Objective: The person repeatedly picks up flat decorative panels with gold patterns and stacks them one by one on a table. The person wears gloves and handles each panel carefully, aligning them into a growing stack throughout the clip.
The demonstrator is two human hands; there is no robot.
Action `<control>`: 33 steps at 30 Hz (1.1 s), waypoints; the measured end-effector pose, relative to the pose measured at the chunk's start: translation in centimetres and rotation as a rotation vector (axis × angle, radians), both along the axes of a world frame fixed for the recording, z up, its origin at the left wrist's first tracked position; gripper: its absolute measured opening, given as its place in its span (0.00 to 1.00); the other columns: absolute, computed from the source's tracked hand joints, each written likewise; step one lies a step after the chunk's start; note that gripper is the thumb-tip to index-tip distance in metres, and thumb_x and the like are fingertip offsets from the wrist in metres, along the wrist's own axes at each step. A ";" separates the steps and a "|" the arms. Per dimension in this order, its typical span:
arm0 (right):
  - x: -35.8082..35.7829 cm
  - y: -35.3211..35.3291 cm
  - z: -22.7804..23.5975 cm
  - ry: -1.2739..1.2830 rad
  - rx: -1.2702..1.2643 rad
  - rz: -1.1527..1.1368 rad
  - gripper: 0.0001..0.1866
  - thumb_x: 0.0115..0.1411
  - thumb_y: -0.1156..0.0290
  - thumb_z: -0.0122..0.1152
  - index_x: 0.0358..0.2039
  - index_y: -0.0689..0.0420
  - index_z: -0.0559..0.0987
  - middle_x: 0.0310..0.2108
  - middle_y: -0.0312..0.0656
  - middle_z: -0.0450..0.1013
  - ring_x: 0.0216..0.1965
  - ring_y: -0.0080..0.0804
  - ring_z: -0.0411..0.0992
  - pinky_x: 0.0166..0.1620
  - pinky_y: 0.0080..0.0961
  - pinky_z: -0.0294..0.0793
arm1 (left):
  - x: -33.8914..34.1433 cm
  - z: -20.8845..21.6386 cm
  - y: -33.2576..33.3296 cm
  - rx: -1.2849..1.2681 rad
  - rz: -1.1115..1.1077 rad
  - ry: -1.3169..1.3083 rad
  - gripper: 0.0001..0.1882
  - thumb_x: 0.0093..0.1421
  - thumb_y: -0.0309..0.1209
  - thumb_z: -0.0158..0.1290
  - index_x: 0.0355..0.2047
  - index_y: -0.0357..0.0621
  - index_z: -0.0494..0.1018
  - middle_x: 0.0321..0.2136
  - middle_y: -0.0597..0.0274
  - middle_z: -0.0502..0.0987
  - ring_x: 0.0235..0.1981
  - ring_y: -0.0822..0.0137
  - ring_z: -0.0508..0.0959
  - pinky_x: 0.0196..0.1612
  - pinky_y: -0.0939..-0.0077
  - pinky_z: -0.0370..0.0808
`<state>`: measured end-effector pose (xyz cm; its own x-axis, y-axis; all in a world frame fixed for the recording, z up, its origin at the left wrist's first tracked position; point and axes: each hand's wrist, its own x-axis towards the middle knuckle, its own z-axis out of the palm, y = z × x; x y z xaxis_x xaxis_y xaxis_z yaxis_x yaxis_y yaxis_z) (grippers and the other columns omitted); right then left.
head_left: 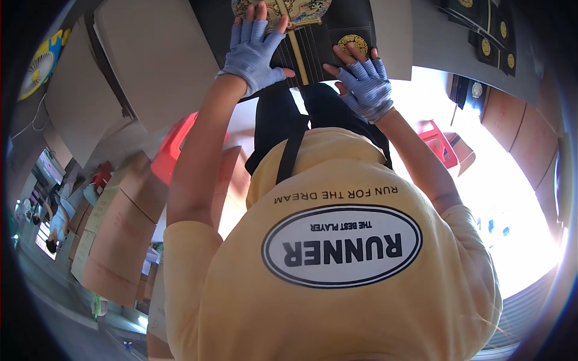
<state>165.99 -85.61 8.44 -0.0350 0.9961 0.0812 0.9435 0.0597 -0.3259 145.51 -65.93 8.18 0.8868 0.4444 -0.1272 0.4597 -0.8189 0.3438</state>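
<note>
A black leather-like panel [343, 36] with pale stitching lies at the top of the head view. A narrow gold strip [296, 57] runs down its middle below a patterned gold plate [310, 13]. My left hand [256, 54], in a blue-grey fingerless glove, rests flat with its fingers apart, its fingertips over the plate's left part. On the right, my right hand [366, 84] wears a matching glove. Its fingers are spread, touching the panel beside a round gold medallion [353, 44] that they partly cover. Neither hand grips anything.
More black pieces with gold medallions [486, 45] lie at the upper right. Grey-brown boards [150, 60] stand to the left. Red plastic stools [174, 147] and cardboard boxes [123, 234] are below. A yellow-and-blue fan [39, 69] is at the far left; another person [59, 222] is in the background.
</note>
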 end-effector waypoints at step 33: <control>0.4 0.8 1.4 -0.003 -0.052 -0.044 0.23 0.56 0.60 0.59 0.54 0.36 0.76 0.67 0.37 0.57 0.68 0.42 0.53 0.65 0.61 0.48 | -0.4 -0.8 -0.1 0.012 0.008 0.012 0.59 0.44 0.62 0.62 0.70 0.62 0.42 0.70 0.48 0.32 0.71 0.42 0.33 0.68 0.41 0.39</control>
